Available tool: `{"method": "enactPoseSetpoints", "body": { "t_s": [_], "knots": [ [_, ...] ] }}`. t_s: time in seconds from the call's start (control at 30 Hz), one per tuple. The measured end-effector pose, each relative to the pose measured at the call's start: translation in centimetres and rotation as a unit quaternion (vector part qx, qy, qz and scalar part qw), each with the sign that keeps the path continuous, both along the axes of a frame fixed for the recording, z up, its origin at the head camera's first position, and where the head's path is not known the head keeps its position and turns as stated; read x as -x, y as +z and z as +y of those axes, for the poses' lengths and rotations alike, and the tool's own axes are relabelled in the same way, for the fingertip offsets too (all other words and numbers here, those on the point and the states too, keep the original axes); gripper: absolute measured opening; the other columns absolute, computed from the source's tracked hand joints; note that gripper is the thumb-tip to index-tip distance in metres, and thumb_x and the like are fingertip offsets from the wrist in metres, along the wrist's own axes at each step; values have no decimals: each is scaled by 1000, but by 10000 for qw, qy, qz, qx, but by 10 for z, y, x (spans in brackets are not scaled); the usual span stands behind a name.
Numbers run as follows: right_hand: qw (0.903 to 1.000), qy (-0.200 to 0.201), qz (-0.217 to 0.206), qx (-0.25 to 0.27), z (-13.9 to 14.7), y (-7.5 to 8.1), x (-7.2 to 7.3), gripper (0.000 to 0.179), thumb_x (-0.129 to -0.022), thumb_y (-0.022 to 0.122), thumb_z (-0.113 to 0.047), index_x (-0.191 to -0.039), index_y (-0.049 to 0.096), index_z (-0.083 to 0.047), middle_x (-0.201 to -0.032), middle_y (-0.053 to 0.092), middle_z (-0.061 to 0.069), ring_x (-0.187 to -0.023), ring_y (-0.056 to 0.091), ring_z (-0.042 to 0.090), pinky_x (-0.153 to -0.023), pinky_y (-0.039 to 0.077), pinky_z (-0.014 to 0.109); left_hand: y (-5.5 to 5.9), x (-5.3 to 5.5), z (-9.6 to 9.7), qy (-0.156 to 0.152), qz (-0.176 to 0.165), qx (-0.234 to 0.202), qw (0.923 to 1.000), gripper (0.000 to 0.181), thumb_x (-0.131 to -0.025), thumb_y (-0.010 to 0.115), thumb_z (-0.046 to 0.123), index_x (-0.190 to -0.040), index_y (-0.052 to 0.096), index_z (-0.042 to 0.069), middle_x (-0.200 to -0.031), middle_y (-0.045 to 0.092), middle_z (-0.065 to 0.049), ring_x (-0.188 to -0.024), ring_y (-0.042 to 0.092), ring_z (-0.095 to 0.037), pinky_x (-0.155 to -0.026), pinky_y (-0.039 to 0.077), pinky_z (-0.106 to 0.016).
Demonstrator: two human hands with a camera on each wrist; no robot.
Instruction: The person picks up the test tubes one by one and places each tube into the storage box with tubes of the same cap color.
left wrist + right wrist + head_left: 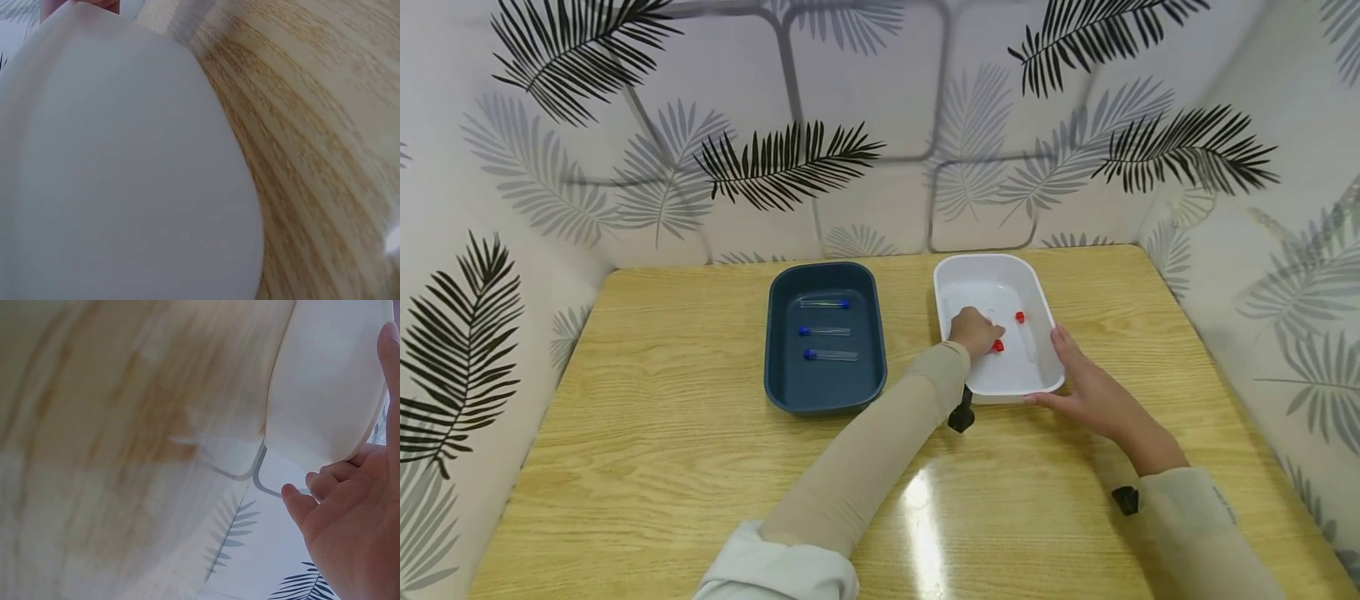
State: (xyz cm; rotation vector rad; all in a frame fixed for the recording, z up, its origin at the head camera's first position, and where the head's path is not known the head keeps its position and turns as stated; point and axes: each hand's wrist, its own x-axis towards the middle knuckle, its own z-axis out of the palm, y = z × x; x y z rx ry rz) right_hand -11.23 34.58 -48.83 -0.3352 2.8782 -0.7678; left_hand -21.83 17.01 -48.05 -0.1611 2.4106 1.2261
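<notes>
My left hand (pixel 976 332) reaches down into a white tray (pixel 1047 292), fingers curled at a clear test tube with a red cap (pixel 997 345). Most of that tube is hidden by the hand. Just right of it, a second test tube (pixel 1027 342) lies on the tray floor, its red cap at the far end. My right hand (pixel 1086 392) holds the tray's near right corner, thumb at the front and fingers along the right side. In the right wrist view, fingers (pixel 340 472) bend against the tray's outer wall. The left wrist view shows mainly the tray's white outside (pixel 131 156).
To the left stands a dark blue tray (pixel 826 400) holding several blue-capped items, clear test tubes (pixel 831 356) lying crosswise. Both trays rest on a wooden table (pixel 647 417). Leaf-patterned curtain walls (pixel 865 208) enclose its back and sides.
</notes>
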Motion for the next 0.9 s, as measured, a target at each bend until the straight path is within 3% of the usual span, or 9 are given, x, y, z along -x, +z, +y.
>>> {"method": "enactPoseSetpoints", "body": {
  "t_s": [0.23,0.57,0.77,0.9],
  "knots": [
    [10000,20,-64,-5,-1,1,-1,113,-76,66,-58,-149,-3,-6,-154,-3,15,-136,12,41,-102,23,59,3,-4,-2,-96,122,72,9999,24,-84,69,27,-89,59,6,-71,56,0,-64,53,-10,-65,46,-23],
    [9999,16,-124,73,0,6,-2,113,-75,67,-58,-149,-3,-8,-155,-6,9,-136,12,42,-102,22,60,8,-8,2,-592,222,525,9966,36,-89,60,34,-108,59,4,-98,62,-4,-89,58,-15,-80,48,-27],
    [9999,41,-149,56,0,5,-2,114,-74,67,-59,-149,-1,-7,-155,-2,13,-136,15,42,-102,23,60,21,-15,2,-1127,210,617,9915,46,-92,53,38,-121,56,2,-110,60,-6,-94,56,-14,-84,46,-27],
    [9996,94,-262,13,0,9,-2,113,-75,66,-59,-149,0,-4,-154,-3,15,-137,12,41,-103,22,60,29,-20,0,-1593,591,606,9836,46,-93,50,38,-121,58,3,-112,61,-5,-94,57,-14,-81,47,-26]
  ]
}}
